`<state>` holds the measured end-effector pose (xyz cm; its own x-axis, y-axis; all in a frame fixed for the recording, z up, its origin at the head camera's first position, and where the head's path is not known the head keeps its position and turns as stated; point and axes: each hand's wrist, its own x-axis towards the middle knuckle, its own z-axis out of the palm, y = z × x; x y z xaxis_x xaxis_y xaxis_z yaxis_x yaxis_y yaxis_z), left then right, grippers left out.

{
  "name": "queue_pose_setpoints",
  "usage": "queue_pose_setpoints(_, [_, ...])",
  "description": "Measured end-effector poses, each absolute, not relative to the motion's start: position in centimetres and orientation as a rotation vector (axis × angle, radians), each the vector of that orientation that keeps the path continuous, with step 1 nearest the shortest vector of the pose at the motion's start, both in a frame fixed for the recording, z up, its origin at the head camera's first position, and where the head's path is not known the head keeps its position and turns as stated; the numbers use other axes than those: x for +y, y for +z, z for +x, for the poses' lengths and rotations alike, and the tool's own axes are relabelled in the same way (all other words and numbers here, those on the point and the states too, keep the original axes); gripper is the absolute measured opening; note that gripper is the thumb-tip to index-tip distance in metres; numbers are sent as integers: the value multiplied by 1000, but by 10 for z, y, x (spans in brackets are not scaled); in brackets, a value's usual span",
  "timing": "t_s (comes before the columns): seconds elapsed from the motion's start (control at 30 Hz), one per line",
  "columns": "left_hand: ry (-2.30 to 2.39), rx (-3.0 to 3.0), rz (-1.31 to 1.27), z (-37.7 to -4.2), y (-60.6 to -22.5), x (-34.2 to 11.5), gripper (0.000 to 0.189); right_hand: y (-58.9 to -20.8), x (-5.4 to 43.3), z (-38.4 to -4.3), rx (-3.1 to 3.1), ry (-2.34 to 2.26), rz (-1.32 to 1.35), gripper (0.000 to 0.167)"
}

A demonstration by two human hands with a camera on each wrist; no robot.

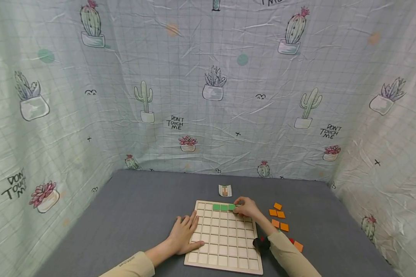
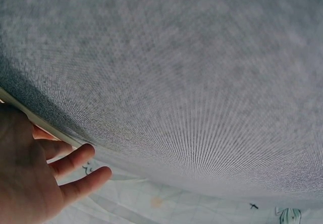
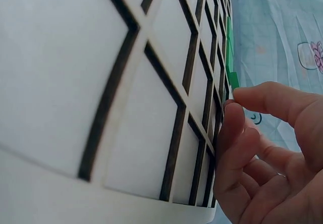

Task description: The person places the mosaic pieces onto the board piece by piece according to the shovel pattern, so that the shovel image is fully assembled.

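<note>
A wooden grid board (image 1: pixel 223 269) lies on the grey table. Three green square tiles (image 1: pixel 223 207) sit side by side in its far row. My right hand (image 1: pixel 247 207) reaches over the board's far right part. Its thumb and forefinger pinch the rightmost green tile (image 3: pixel 233 79), which stands slightly raised at the fingertips in the right wrist view. The other fingers of that hand curl beneath. My left hand (image 1: pixel 183 234) rests on the board's left edge, fingers spread and thumb over the near cells. In the left wrist view, the left hand (image 2: pixel 35 168) shows its palm side.
Several loose orange tiles (image 1: pixel 280 214) lie right of the board, with red pieces (image 1: pixel 291 240) partly hidden by the right sleeve. A small pattern card (image 1: pixel 225 190) lies beyond the board's far edge. A black device (image 1: pixel 261 244) sits at the right cuff. Cactus-print cloth (image 1: pixel 211 123) surrounds the table.
</note>
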<state>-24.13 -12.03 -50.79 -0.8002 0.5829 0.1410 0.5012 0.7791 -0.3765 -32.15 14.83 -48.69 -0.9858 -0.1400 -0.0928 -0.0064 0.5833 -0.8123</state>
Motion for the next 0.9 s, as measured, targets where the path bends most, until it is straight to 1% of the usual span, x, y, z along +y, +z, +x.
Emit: queue_pose_setpoints(0.9, [437, -2698, -859, -242, -511, -121, 85, -488, 148, -324, 2656, -1338, -81, 25])
